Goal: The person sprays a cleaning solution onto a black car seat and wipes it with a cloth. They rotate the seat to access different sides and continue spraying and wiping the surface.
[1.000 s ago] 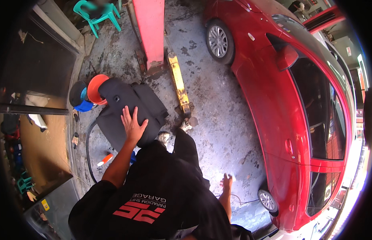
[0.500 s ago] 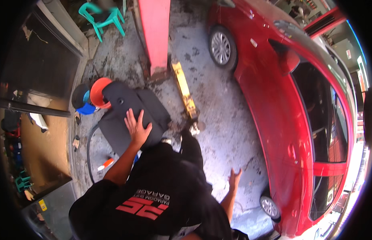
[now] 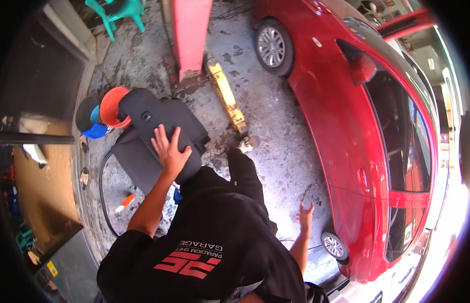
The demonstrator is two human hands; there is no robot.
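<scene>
My left hand (image 3: 169, 151) lies with spread fingers on a dark grey padded piece (image 3: 149, 134) that looks like a car seat. A small round dark fitting shows on its surface above my fingertips. Off to the right, my right hand (image 3: 305, 217) hangs in the air with fingers apart and nothing in it. It is nearest to the rear part of a red car (image 3: 341, 166), without touching it.
Beyond the seat stand an orange bucket (image 3: 111, 107) and a dark tub (image 3: 87, 114). A yellow floor jack (image 3: 226, 93) lies before a red post (image 3: 192, 40). A black hose (image 3: 102, 187) and an orange-and-white bottle (image 3: 125, 203) are on the stained floor. A green chair (image 3: 113, 12) is farther off.
The view has shifted, so the surroundings sit slightly higher and farther left. My left hand keeps its place on the seat. My right hand has moved slightly forward and to the right.
</scene>
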